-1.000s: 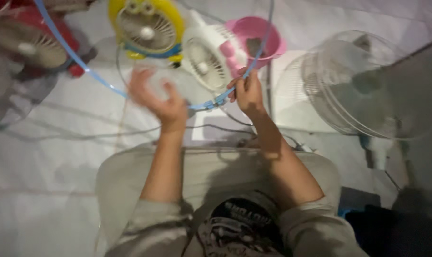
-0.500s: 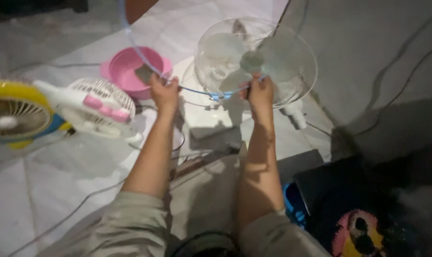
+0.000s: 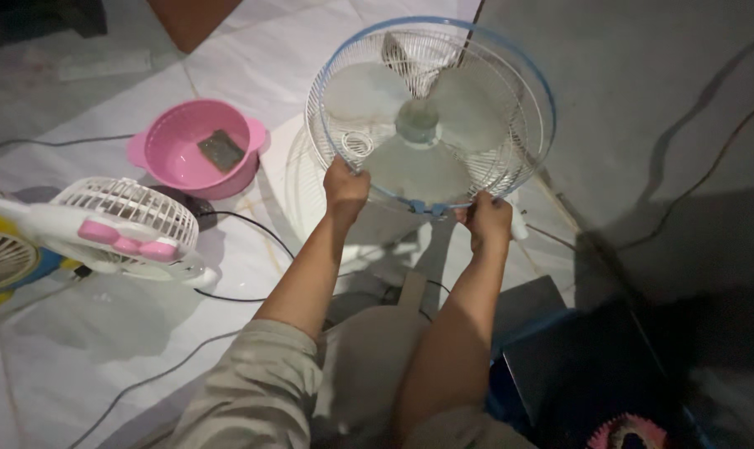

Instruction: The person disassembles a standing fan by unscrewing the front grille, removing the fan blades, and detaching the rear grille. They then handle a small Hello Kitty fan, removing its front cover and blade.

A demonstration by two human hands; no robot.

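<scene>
Fingers of my left hand (image 3: 344,185) are clamped on the lower left rim of the fan cage (image 3: 431,112), and my right hand (image 3: 487,220) grips its lower right rim beside the blue clip (image 3: 425,205). That fan stands on the floor ahead of my knees. Left of it sit a pink bowl (image 3: 196,150) and a small white fan (image 3: 119,224), well apart.

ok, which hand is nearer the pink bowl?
Left. The left hand grips the fan guard rim just right of the pink bowl; the right hand grips farther right.
</scene>
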